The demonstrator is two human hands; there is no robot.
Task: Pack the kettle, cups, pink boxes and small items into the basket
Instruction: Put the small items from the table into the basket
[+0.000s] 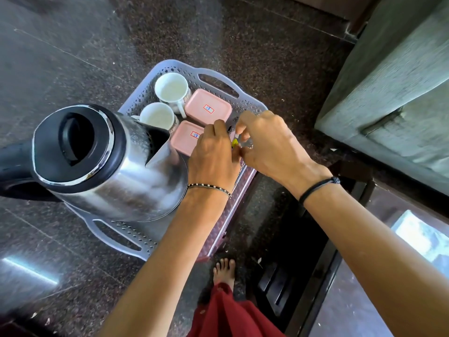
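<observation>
A pale grey perforated basket (218, 76) stands on a dark stone counter. Inside it are a steel kettle (109, 164) with a black lid at the near left, two white cups (171, 87) (156, 115) at the far left, and two pink boxes (207, 107) (185, 138) beside them. My left hand (213, 154) and my right hand (269, 142) meet over the basket's right side, fingers curled. Between them they pinch small items (237, 142), one yellow, mostly hidden by the fingers.
The dark speckled counter (279, 57) ends at a front edge on the right, with a black drawer front below. A grey upholstered piece (393, 93) stands at the far right. My bare foot (224, 271) and red garment show beneath.
</observation>
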